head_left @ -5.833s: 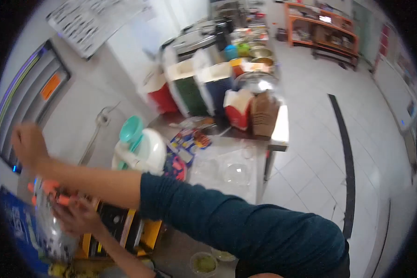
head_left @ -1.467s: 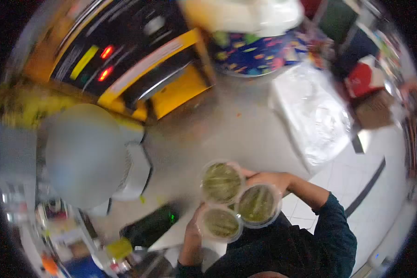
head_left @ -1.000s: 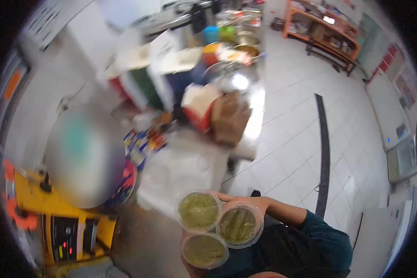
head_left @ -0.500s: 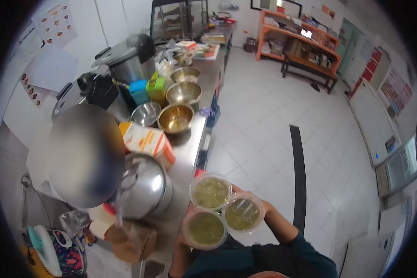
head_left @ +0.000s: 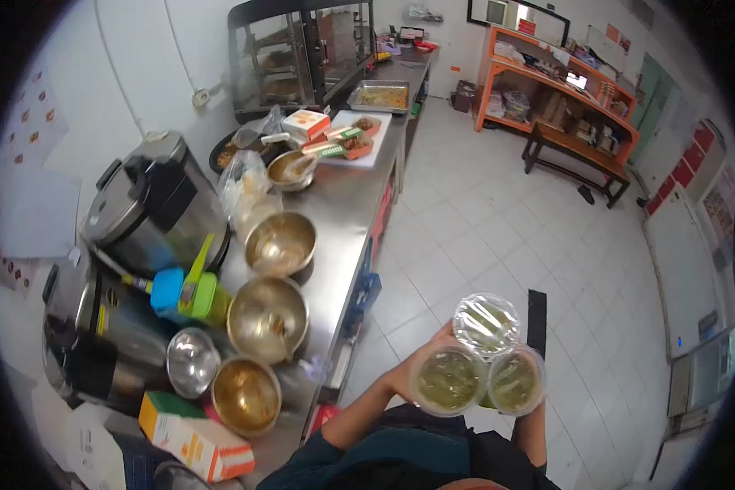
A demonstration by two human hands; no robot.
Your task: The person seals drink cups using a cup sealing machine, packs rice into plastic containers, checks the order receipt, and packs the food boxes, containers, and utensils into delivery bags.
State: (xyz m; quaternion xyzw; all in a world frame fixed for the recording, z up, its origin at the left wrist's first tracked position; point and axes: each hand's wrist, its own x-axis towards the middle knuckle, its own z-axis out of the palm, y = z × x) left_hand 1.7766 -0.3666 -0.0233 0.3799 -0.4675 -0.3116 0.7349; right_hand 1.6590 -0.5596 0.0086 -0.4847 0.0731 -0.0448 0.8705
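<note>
Three clear plastic cups of greenish drink are held together in front of my body: a back cup (head_left: pixel 486 323) with glare on its clear cover, a left cup (head_left: pixel 447 379) and a right cup (head_left: pixel 515 380). My left hand (head_left: pixel 410 369) wraps the left side of the group, its fingers partly behind the cups. On the other side my right hand (head_left: pixel 534 418) supports the right cup from below; most of its fingers are hidden. The cups look upright and touch one another.
Along my left runs a steel counter (head_left: pixel 335 237) carrying several metal bowls (head_left: pixel 268 318), a green container (head_left: pixel 207 300) and an orange-white box (head_left: pixel 196 437). Large pots (head_left: pixel 151 204) line the wall. Farther off are a glass display case (head_left: pixel 302 57), a metal tray (head_left: pixel 381 96) and a wooden bench (head_left: pixel 576 159).
My view has moved forward along the counter, so the bowls are now nearer. Both hands still hold the cups, which have shifted right in view, farther from the counter. The blurred oval at left is gone.
</note>
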